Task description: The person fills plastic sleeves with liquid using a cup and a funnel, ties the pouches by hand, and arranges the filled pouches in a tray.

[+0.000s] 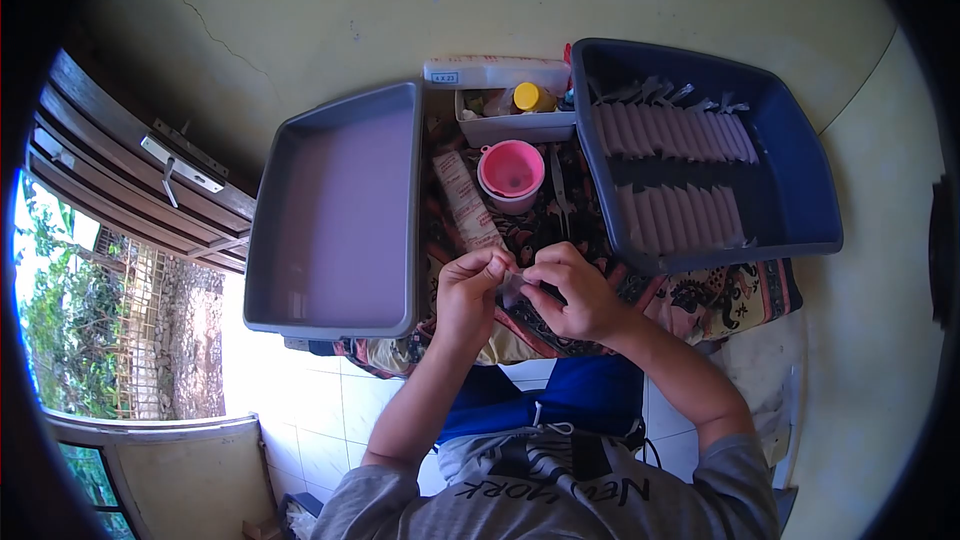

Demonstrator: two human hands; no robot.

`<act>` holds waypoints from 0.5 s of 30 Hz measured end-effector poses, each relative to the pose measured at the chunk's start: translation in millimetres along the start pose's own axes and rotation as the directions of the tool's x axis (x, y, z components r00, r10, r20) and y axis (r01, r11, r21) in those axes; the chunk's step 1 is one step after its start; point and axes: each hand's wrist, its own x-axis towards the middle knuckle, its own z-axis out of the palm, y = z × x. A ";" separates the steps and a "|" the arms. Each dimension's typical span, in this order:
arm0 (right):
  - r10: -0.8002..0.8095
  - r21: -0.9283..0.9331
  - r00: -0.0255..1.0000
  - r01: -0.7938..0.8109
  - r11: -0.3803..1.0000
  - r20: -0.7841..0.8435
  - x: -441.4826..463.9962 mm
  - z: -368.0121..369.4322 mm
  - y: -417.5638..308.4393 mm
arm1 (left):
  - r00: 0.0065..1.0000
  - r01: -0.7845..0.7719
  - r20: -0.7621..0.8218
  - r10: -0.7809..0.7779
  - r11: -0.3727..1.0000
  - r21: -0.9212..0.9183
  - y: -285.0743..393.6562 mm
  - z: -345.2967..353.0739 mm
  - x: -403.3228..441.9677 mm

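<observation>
From where I stand, a small clear plastic bag hangs above the near edge of the patterned cloth, between the person's two hands. The left hand pinches it near the top, thumb against finger, and the right hand has its fingertips closed on it too. Just beyond are a long printed packet and a pink vessel. To the left, a grey tub holds mauve liquid; to the right, a dark blue tub holds two rows of filled mauve packs. Behind, a box carries a yellow-lidded jar.
</observation>
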 end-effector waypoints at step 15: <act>0.511 -0.058 0.857 -0.514 0.856 -0.065 -1.2 9.8 -12.5 | 0.991 -0.101 -0.058 0.118 0.967 0.235 -7.0 10.1 -3.2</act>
